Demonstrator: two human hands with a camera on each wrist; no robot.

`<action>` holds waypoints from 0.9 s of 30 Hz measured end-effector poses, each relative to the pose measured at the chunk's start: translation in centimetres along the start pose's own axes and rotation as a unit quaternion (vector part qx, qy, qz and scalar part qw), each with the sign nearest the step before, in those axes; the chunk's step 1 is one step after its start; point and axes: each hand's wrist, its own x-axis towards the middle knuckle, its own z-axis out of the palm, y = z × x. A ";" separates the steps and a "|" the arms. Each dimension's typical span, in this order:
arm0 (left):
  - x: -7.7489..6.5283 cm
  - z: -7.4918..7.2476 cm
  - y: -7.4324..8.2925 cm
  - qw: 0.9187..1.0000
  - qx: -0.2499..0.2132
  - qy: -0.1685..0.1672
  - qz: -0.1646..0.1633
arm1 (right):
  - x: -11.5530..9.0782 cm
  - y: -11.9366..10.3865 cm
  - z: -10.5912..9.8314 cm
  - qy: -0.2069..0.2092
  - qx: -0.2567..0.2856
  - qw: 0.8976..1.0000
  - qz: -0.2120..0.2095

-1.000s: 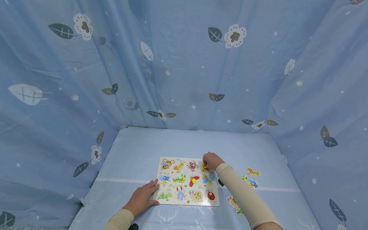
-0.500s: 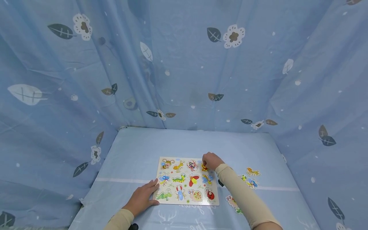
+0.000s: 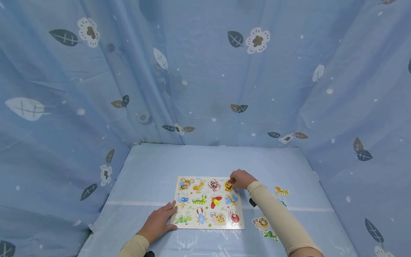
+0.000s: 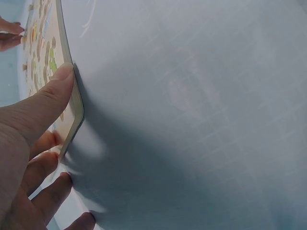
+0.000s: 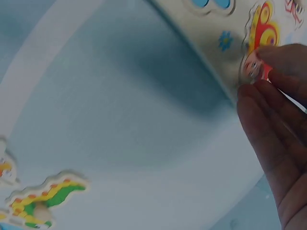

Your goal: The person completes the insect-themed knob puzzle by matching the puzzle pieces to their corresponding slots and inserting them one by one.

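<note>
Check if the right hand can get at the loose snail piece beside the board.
Probably yes: the snail piece lies uncovered on the table, though the right hand must first leave the butterfly piece.

Right grip (image 5: 274, 129) pinches butterfly piece (image 5: 265, 34) on board (image 5: 204, 28); caterpillar piece (image 5: 58, 194) lower left.

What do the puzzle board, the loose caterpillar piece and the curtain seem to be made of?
Puzzle board: probably wood, glossy printed face; pale edge, bright glare.
Caterpillar piece: likely printed wood; pale rim, tan knob.
Curtain: fabric or thin plastic, faintly shiny; it hangs in folds.
</note>
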 end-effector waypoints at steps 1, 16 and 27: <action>0.0 0.0 0.0 1.000 0.001 0.000 0.001 | -0.3 0.3 -0.3 -0.002 0.001 1.000 0.010; -0.1 0.0 0.2 1.000 -0.003 -0.009 0.004 | -5.8 10.4 -2.4 0.005 0.023 0.992 0.122; -0.1 -0.1 0.2 1.000 -0.008 0.001 0.015 | -10.0 14.5 -2.5 0.053 0.009 0.977 0.206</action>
